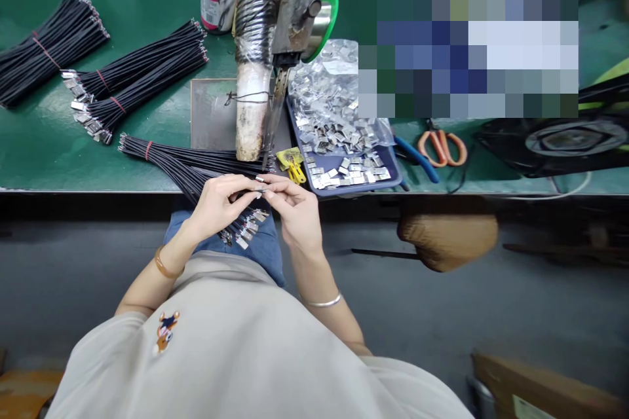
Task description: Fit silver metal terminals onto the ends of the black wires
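At the front edge of the bench, my left hand (216, 206) pinches a thin black cable near its end. Facing it, my right hand (301, 211) is closed at the fingertips on a small silver metal clip (260, 179), which meets the cable end between the hands. Just above the fingers points the tip of a clamped soldering iron (278, 95), beside a tape-wrapped hose (252, 111). A bundle of black cables (184, 167) lies under and left of my hands. Cables with metal clips (247, 230) on their ends hang over my lap.
A blue tray (314, 191) with loose clips and a plastic bag of clips stands right of the iron. Beyond it are orange-handled scissors (442, 147) and a black fan (555, 134). Tied cable bundles (147, 72), a clear tub (219, 0) and a solder spool (322, 29) sit further back.
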The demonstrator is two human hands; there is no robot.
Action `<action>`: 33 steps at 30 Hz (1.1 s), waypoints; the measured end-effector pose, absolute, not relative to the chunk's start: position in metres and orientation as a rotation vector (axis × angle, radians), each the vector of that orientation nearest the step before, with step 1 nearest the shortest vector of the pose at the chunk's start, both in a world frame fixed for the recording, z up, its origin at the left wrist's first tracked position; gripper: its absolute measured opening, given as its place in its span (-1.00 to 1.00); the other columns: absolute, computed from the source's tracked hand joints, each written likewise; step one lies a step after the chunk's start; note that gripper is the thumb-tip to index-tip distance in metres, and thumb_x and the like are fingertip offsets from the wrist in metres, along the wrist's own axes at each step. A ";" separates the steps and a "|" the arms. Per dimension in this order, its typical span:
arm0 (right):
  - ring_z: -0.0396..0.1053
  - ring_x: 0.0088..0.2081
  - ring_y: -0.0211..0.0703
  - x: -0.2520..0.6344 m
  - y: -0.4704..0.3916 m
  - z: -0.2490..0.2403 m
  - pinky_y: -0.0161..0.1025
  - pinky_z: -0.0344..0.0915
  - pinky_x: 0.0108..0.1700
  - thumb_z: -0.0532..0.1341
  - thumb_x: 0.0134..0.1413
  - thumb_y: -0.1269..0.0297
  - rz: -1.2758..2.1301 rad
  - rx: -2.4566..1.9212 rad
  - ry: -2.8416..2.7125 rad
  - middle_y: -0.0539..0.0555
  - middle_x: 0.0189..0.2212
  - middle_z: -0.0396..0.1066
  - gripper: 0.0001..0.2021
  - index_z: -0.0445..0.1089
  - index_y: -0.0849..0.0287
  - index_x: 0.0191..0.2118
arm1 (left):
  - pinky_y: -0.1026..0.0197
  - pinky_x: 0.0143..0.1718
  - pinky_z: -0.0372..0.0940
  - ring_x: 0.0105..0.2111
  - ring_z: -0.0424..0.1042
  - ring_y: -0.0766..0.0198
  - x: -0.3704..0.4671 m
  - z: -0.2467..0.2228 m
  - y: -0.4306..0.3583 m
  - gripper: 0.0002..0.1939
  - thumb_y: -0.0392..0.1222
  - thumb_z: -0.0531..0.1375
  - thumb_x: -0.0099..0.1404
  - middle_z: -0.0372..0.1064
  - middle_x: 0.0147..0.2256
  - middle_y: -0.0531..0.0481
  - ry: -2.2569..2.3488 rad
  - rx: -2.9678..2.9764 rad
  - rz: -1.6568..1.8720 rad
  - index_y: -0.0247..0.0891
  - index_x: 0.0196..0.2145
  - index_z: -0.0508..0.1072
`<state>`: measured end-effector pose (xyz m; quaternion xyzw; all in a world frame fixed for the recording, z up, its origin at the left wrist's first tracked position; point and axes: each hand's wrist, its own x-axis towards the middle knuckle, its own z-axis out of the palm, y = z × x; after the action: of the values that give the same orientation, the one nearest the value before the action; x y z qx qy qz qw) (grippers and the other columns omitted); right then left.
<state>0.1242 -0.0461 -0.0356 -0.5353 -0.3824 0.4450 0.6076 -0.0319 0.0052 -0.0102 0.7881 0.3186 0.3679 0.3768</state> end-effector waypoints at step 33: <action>0.59 -0.18 -0.14 0.118 -0.054 -0.029 -0.11 0.55 -0.08 0.29 0.21 0.38 0.296 -1.304 -1.242 0.05 -0.24 0.60 -0.95 0.52 0.10 -0.27 | 0.40 -0.57 0.07 -0.57 0.18 0.45 -0.024 -0.001 0.002 -0.82 -0.19 0.19 0.21 0.36 -0.56 0.07 0.993 1.646 0.847 -0.36 -0.41 0.52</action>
<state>0.1180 -0.0541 -0.0290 -0.5653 -0.5383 0.1282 0.6117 -0.0239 0.0020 -0.0010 0.6797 0.4103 0.3500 0.4972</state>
